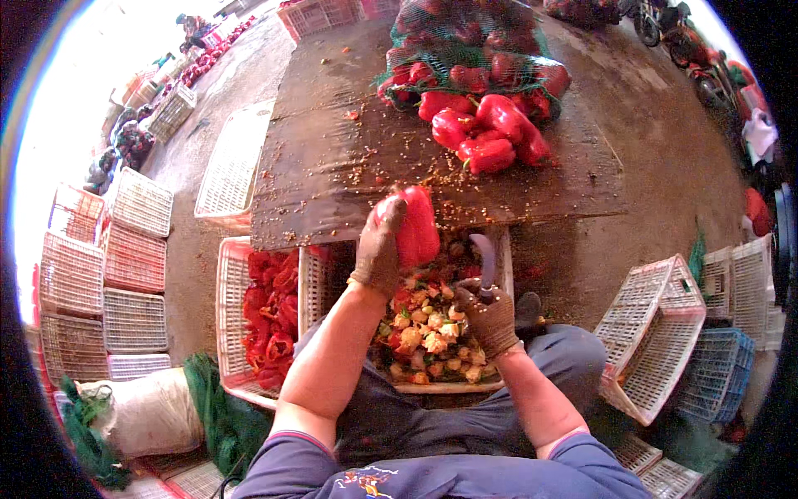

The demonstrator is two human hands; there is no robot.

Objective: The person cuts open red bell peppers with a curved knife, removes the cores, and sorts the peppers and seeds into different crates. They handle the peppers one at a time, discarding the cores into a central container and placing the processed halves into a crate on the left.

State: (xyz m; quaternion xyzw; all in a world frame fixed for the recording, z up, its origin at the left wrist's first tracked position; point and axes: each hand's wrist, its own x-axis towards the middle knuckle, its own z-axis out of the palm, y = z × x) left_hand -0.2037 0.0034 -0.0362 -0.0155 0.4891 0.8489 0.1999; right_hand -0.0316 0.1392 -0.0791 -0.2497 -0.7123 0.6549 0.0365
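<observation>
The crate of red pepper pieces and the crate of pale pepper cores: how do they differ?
The red-piece crate holds red pieces; the core crate holds mostly pale, seedy cores. The red-piece crate stands to the left, while the core crate sits nearer the right hand. Both are open-topped and light-coloured.

Stacked crates (133, 264) and netted peppers (470, 79) mark a produce workshop.

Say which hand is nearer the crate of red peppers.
Left. The left hand, holding a red pepper, is right of that crate; the right hand, holding a curved tool, is farther right.
</observation>
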